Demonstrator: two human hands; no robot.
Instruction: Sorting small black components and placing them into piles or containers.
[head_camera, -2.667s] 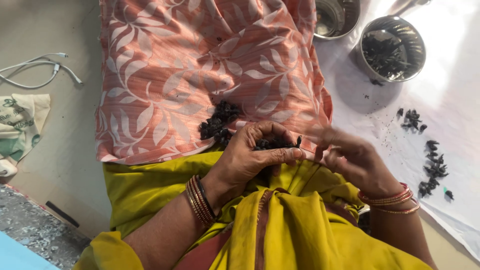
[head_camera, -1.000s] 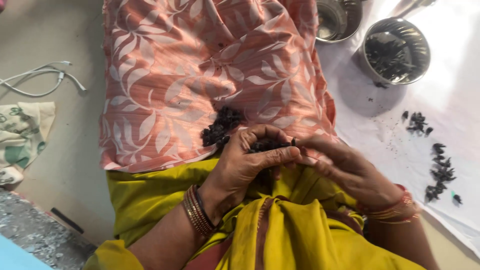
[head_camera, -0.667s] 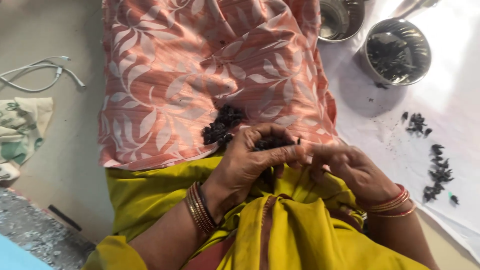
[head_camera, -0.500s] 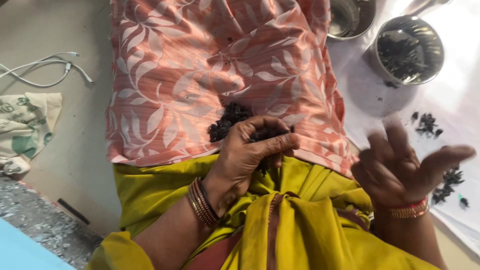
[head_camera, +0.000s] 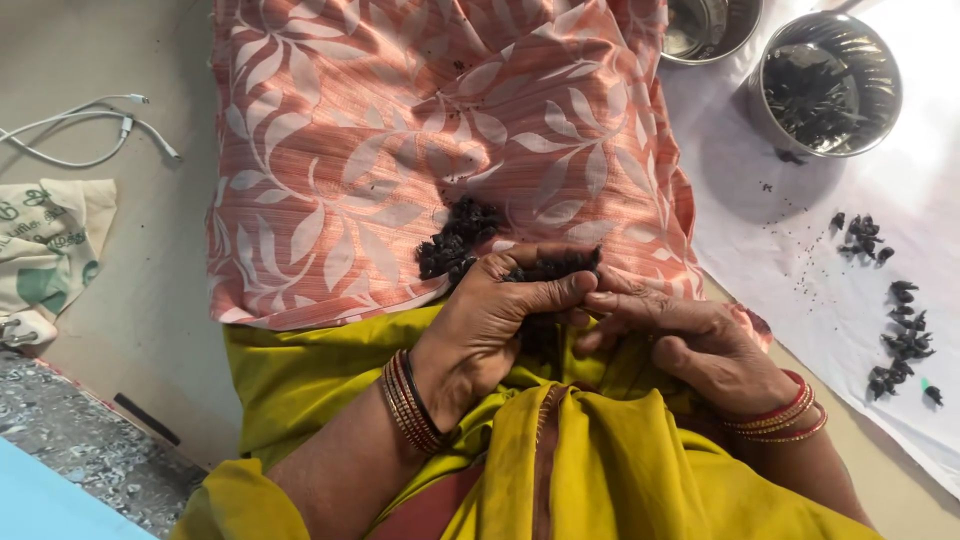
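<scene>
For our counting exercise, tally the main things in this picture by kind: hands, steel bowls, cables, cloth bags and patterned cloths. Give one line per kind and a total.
Hands: 2, the left hand and the right hand
Steel bowls: 2, one holding dark bits, one cut off by the top edge
Cables: 1
Cloth bags: 1
Patterned cloths: 1
Total: 7

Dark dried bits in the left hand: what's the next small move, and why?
Probably pinch one piece with the right hand out of the dark dried bits cupped in the left hand. The right fingertips already touch the left thumb beside those bits. A small heap waits on the pink leaf-patterned cloth, and separated pieces lie on the white sheet.
</scene>
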